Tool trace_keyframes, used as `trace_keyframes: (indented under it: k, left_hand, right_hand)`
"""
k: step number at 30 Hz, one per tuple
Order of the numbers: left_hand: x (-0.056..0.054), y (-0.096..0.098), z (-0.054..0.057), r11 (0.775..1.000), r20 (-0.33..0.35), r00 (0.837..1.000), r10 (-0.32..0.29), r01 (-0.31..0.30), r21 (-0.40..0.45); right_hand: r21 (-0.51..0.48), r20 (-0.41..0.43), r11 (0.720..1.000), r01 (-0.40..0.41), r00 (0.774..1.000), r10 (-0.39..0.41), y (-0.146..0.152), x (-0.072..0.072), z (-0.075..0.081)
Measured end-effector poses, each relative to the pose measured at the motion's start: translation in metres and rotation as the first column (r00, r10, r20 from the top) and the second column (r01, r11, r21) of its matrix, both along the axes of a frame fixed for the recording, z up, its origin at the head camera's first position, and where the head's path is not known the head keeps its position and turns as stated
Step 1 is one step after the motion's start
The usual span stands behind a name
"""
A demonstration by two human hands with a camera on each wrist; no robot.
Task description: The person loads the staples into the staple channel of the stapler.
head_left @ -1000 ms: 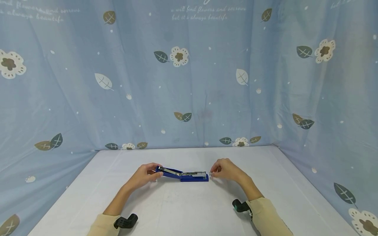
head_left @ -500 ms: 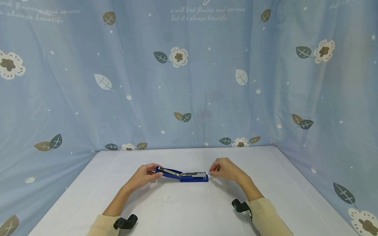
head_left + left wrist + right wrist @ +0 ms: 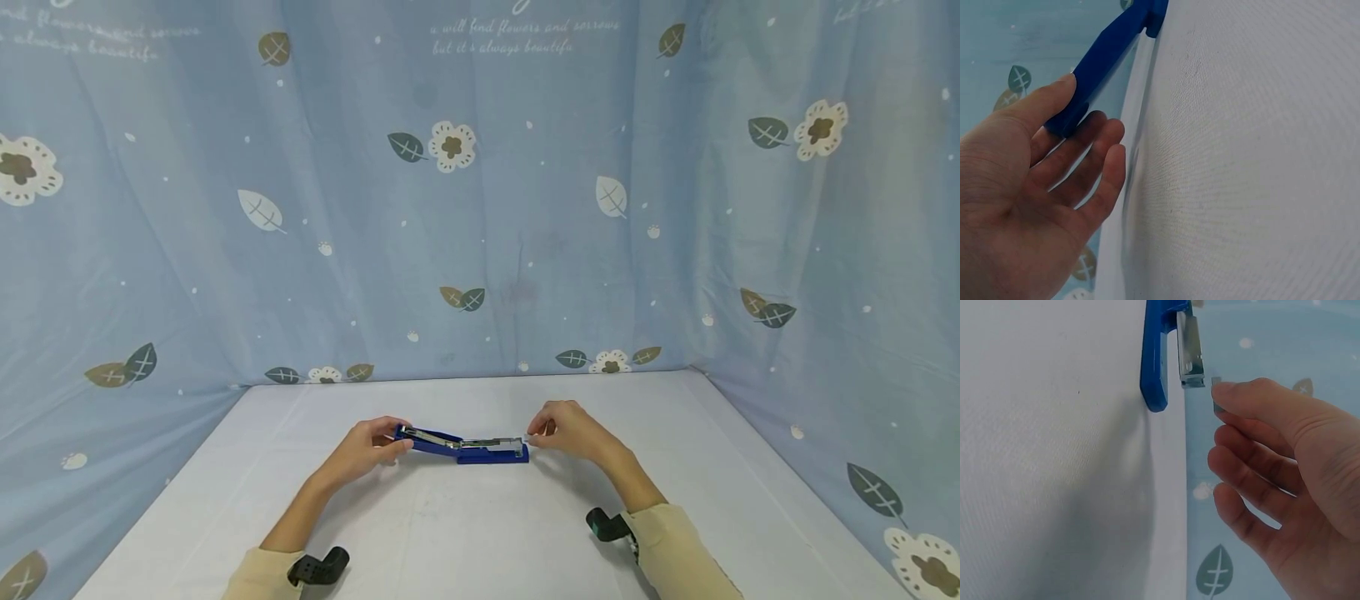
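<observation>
A blue stapler [image 3: 491, 457] stands on the white table, its top cover swung far back to the left and its metal magazine [image 3: 1190, 350] exposed. My left hand [image 3: 366, 446] holds the end of the raised cover between thumb and fingers, the other fingers loosely bent below it in the left wrist view. At the stapler's front end, my right hand [image 3: 566, 429] pinches a short grey strip of staples [image 3: 1217, 407] between thumb and forefinger. Most of that strip is hidden by the thumb. In the right wrist view it is close to the magazine's front end, with a small gap between.
The white tabletop [image 3: 450, 533] stretches around the stapler and toward me. A blue curtain [image 3: 480, 250] with leaf and flower prints hangs behind the table and along both sides. Black wrist cameras [image 3: 318, 567] sit at both sleeves.
My right hand has moved slightly left with the strip of staples, closer to the magazine's front end. My left hand and the stapler look unmoved.
</observation>
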State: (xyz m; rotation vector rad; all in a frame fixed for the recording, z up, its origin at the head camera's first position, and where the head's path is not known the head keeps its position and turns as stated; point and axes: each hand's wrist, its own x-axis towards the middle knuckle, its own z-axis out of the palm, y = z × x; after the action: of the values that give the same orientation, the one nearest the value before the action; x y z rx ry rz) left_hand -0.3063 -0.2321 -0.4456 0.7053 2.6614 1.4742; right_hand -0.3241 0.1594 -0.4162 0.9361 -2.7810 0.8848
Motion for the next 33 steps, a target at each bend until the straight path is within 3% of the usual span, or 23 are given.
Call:
trace_keyframes:
  k: [33]
  left_hand:
    - [0.002, 0.002, -0.001, 1.0, 0.024, 0.999, 0.021, -0.022, 0.007]
  right_hand:
    - [0.002, -0.031, 0.999, -0.045, 0.998, 0.045, -0.014, 0.007, -0.001]
